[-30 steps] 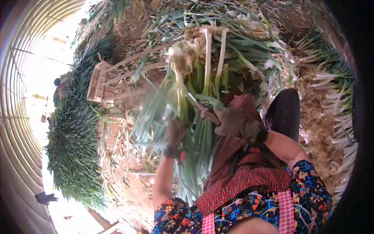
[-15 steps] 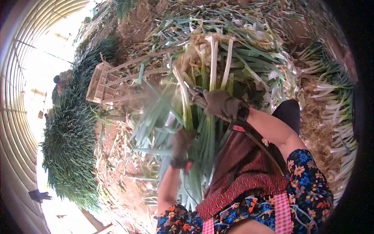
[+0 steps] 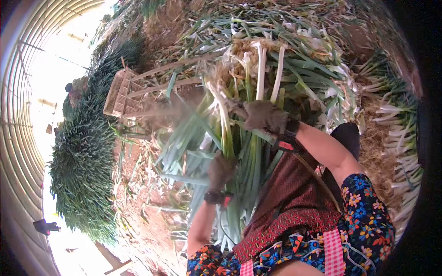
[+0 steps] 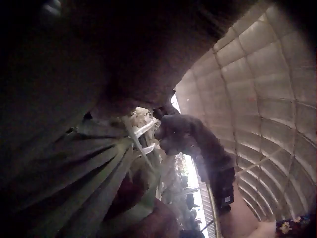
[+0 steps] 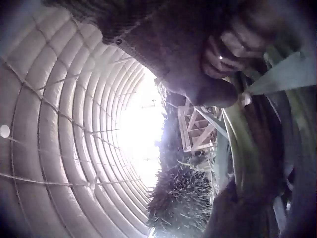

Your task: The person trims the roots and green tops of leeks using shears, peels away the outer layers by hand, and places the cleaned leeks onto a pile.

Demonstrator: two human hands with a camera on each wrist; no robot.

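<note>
In the head view, my gloved left hand (image 3: 221,170) grips a green onion (image 3: 225,133) partway down its stalk, roots pointing away from me. Its long leaves fan out to the left, blurred. My gloved right hand (image 3: 266,117) curls round an air gun (image 3: 235,106), whose nozzle points at that onion's stem near the roots. A hose (image 3: 317,175) runs back from this hand under the forearm. More green onions (image 3: 261,73) lie across my lap, white stems away from me. In the right wrist view, the curled fingers (image 5: 235,49) hide most of the air gun.
A wooden slatted stool or frame (image 3: 120,94) lies at the left. Behind it stands a big heap of green onions (image 3: 83,175). Peeled leaves (image 3: 304,37) litter the ground ahead. A row of onions with white stems (image 3: 396,133) lies along the right.
My right hand has moved up and forward with the air gun, from beside my lap to the onion's stem. The left hand has shifted slightly right, keeping its grip.
</note>
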